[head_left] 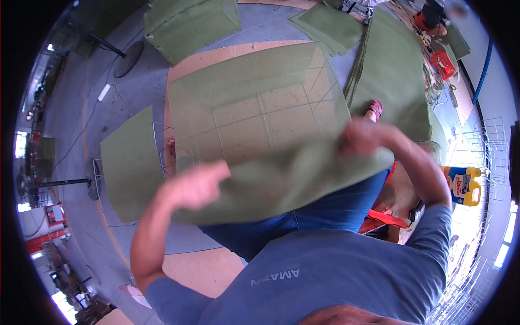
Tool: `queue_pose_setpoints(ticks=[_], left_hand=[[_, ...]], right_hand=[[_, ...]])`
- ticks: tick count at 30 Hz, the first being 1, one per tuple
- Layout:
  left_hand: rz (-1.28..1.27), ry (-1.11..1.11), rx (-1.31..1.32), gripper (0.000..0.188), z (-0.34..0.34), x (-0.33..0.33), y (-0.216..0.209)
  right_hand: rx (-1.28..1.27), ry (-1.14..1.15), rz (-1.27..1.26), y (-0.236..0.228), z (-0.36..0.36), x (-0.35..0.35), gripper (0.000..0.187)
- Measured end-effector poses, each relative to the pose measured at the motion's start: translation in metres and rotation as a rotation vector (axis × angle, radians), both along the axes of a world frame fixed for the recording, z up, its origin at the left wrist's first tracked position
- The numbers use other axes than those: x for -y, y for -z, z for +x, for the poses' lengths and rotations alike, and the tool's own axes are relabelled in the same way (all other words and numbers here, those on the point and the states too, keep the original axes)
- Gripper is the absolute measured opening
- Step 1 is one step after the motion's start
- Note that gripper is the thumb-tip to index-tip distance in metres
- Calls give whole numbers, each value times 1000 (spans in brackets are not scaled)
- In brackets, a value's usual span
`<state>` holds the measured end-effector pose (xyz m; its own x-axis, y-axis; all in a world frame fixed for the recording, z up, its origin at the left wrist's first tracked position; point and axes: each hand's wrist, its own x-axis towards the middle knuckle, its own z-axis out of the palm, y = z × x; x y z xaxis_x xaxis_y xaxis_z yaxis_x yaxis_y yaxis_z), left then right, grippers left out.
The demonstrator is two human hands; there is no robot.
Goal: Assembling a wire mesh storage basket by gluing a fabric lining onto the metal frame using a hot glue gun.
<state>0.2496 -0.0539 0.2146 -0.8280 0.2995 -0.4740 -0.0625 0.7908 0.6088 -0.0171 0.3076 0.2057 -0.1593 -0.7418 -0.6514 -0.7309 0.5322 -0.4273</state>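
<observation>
A loose green mesh sheet (260, 189) lies across my lap, its near part folded over and smeared by motion. At its left end my left hand (197, 184) is closed on the edge, though the fingers are blurred. My right hand (362, 138), also blurred, grips the sheet's right end with bent fingers. Just beyond stands a wire-frame box covered in see-through green mesh (244, 89); its metal bars show through. The sheet hides part of the box's near side.
Tan cardboard (203, 268) lies on the grey floor. Another green panel (130, 168) stands to the left. Green sheets (392, 65) spread at far right, near a red crate (443, 65). A yellow jug (463, 186) stands by my right elbow. A white power strip (104, 92) trails a cable.
</observation>
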Motion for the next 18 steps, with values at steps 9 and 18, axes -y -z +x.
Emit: queue_pose_setpoints(ticks=[9,18], left_hand=[[-454,-287,-363,77,-81,46,162],[-181,-111,-533,22,-98,108,156]], right_hand=[[-560,85,-670,142,-53,77,96],[-434,-135,-462,151,-106,83,37]])
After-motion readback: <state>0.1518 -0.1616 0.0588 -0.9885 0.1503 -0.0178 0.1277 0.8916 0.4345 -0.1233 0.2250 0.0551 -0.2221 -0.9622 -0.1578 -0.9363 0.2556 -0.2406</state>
